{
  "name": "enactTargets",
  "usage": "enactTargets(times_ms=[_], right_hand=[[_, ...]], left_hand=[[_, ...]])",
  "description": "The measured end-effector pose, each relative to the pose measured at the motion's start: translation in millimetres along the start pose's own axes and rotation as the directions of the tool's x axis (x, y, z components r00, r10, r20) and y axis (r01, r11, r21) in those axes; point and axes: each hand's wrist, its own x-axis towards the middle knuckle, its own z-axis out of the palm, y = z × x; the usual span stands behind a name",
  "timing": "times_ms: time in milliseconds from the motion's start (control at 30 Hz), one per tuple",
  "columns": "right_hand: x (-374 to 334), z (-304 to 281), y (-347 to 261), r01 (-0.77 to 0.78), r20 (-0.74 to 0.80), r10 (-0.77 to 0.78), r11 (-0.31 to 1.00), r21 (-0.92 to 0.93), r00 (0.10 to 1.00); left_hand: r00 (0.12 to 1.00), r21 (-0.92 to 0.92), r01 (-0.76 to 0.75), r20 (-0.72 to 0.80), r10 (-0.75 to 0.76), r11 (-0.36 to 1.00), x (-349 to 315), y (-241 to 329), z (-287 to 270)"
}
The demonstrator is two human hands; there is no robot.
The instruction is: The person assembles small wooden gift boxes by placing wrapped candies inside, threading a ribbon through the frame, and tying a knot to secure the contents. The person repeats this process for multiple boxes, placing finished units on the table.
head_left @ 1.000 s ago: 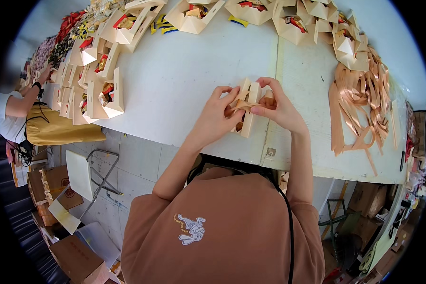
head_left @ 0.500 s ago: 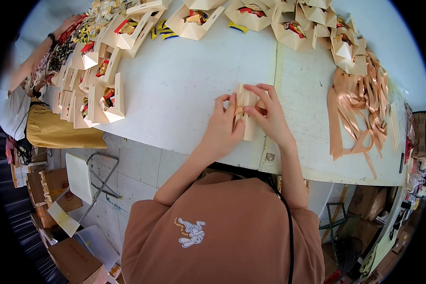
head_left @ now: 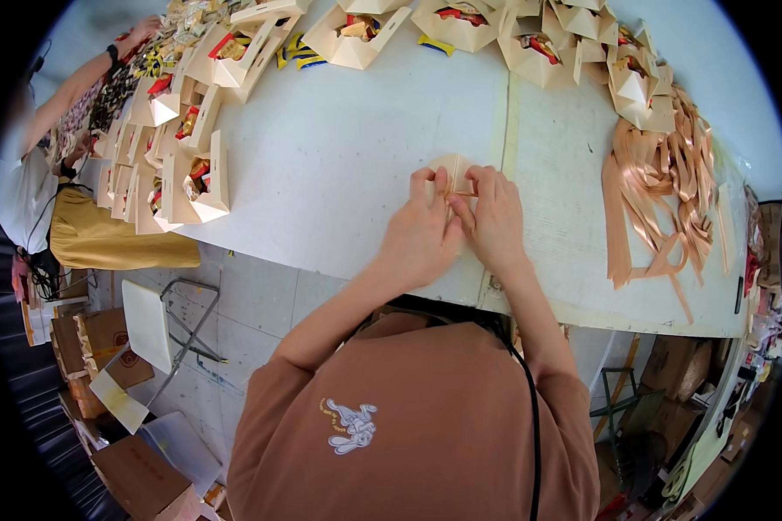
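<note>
A small cream cardboard gift box (head_left: 457,165) lies on the table in front of me, mostly covered by my fingers; its upper end shows between my hands. My left hand (head_left: 421,233) is closed at its left side, fingers bent and thumb pointing inward. Opposite it, my right hand (head_left: 495,221) is closed too, its thumb close to the left one. Both pinch at a narrow tan ribbon (head_left: 462,194) across the top of the box. The knot or crossing under the fingertips is too small and hidden to make out.
Open cream boxes with wrapped sweets (head_left: 356,33) line the table's (head_left: 321,156) far edge and left side. Yellow-and-blue packets (head_left: 302,54) lie among them. A heap of tan ribbons (head_left: 660,200) sits at right. Another person's arm (head_left: 76,95) reaches over sweets at far left; a folding chair (head_left: 152,326) stands below.
My hands have drawn closer together over the box, and the right hand has come down and inward. The box appears turned or tilted, showing less of its length. The other person's arm shifted slightly.
</note>
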Motion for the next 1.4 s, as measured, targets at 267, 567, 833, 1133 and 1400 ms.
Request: enactTargets(times_ms=[267,567,833,1133,1400], right_hand=[[-6.3,-26.6,18.9,-0.154,0.08,0.142,0.973,0.172,0.987],[-20.2,-32.7,-15.9,-0.144,0.022,0.142,0.978,0.154,0.99],[-17.9,-37.0,-16.8,-0.32,0.059,0.319,0.892,0.319,0.946],[-17.4,-23.3,-5.6,-0.303,0.047,0.346,0.736,0.606,0.937],[-9.9,-24.0,-21.2,-0.463,0.144,0.526,0.546,0.698,0.838]], left_hand=[[0.982,-0.576,0.18,0.065,-0.175,0.797,7.4,-43.2,-10.6],[0.964,-0.572,0.234,0.244,-0.11,0.786,3.6,-44.8,-26.9],[0.776,-0.539,0.53,0.62,-0.116,0.655,5.3,-48.0,-60.5],[0.926,-0.84,0.339,0.377,0.007,0.424,-4.6,-71.4,-41.3],[0.985,-0.779,0.039,0.134,0.106,0.625,9.4,-31.3,-27.2]])
